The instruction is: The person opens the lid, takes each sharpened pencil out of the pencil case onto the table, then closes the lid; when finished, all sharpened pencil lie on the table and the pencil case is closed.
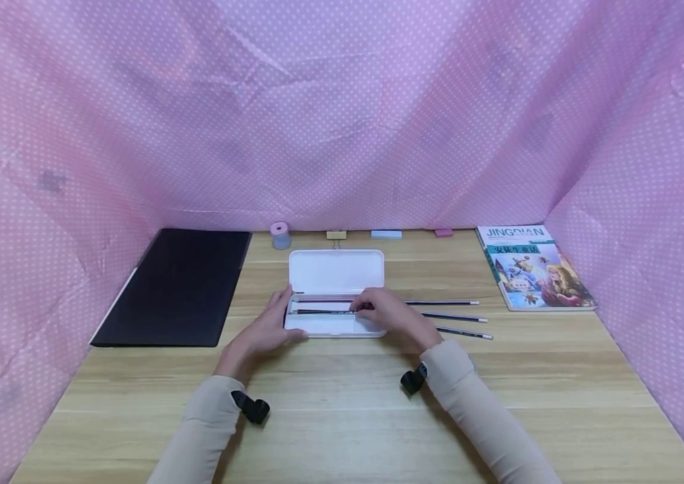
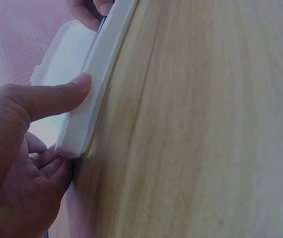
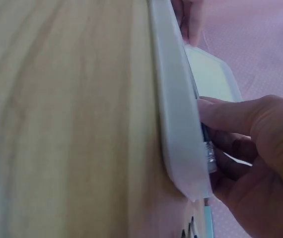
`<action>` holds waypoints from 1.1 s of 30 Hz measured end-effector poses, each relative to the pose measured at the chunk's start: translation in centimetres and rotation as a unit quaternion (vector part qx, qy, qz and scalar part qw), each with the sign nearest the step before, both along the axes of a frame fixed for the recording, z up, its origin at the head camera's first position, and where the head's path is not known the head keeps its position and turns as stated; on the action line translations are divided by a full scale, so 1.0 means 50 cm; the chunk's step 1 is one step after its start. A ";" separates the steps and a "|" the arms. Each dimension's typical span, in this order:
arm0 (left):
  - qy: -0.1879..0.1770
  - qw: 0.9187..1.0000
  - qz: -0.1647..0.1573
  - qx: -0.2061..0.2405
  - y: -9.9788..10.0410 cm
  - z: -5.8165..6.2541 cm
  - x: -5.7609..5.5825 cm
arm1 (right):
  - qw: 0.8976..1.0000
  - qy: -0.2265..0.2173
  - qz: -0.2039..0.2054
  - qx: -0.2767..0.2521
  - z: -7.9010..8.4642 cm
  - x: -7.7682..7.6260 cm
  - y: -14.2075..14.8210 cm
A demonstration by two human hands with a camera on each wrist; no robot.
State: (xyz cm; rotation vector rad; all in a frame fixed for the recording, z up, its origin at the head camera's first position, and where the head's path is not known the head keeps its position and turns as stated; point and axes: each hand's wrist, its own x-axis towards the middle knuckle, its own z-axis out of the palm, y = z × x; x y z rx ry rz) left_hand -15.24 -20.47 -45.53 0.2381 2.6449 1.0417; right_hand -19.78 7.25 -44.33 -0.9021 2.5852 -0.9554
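With the white case (image 1: pixel 320 326) as the middle of my clock, a black folder (image 1: pixel 172 288) lies flat at nine, well apart from my work. My left hand (image 1: pixel 264 329) is clamped on the case's nine o'clock end, thumb at the front edge, fingers round the end wall; I judge that grip should be steady enough to stop sliding, never hard enough to squeeze. A spool (image 1: pixel 281 238) stands at eleven. The case sits open before me, its lid (image 1: pixel 337 270) tipped back toward twelve, a binder clip (image 1: pixel 336 235) beyond it. A dark pencil (image 1: pixel 323 311) lies lengthwise along the tray, tip toward nine, and my right hand (image 1: pixel 390 312), apart from the left, pinches it near its eraser end (image 3: pixel 211 161), close to the three o'clock wall. I'd want the pencil level, its eraser end inside that wall, and lowered gently rather than pressed. At one is a light blue block (image 1: pixel 386 234). Three loose pencils (image 1: pixel 454 316) point out toward three, so my forearm had better not drag them. A pink block (image 1: pixel 443 233) is at two; a book (image 1: pixel 517 269) lies between two and three.
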 end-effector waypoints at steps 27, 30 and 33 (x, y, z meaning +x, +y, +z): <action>0.032 0.999 -0.015 0.009 -0.004 -0.003 0.002 | 0.991 0.071 -0.106 -0.035 0.052 0.065 0.241; 0.030 0.999 -0.014 0.005 -0.003 -0.004 0.003 | 0.989 0.064 -0.128 -0.019 0.036 0.091 0.280; 0.029 0.999 -0.015 0.001 -0.001 -0.003 0.002 | 0.987 0.054 -0.151 -0.013 0.014 0.120 0.314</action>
